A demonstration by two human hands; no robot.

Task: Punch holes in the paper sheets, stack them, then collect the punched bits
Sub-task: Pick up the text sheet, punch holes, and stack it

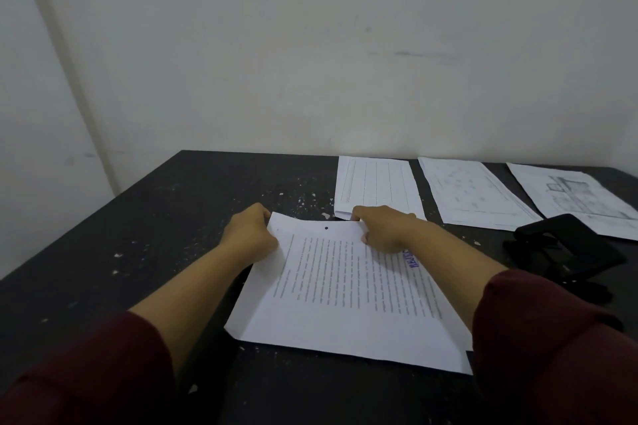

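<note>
A printed sheet (345, 300) with a purple stamp and one punched hole (326, 228) near its far edge lies on the black table (145, 235). My left hand (250, 235) grips its far left corner, which lifts a little. At the far right corner, my right hand (383, 231) pinches the same sheet. Another sheet's edge shows beneath it at the lower right. The black hole punch (566, 252) sits to the right, apart from both hands. Small white paper bits (303, 203) are scattered on the table beyond the sheet.
Three more sheets lie along the far edge by the wall: a ruled table sheet (376, 186), a faint drawing (476, 193) and a dark-print sheet (580, 200) partly under the punch. The wall stands directly behind the table.
</note>
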